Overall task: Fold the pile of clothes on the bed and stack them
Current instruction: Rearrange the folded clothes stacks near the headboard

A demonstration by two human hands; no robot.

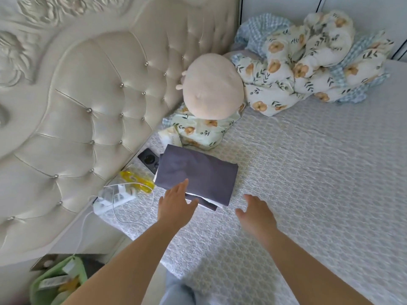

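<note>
The bed (308, 172) fills most of the room from where I stand, its quilted cover running out to three o'clock. Against the tufted headboard (88, 106) at ten o'clock, one bundled floral quilt (308, 69) is heaped at one o'clock, with one round plush toy (212, 85) at twelve beside it, resting on a floral pillow (198, 130).

At the centre lies the stack of folded clothes (198, 175): a dark grey piece on top, and at its near edge I count a white layer and another grey one below, so three at least, though more may be hidden. No loose garments show anywhere, so I judge the folding is nearly or wholly finished and this is the squaring-up of the stack.

The left hand (176, 208) has straight fingers, its tips over the stack's near corner, holding nothing. The right hand (256, 213) hovers at five o'clock of the stack, spread and empty, apart from the cloth.

Next would be a light press to align the edges.
</note>
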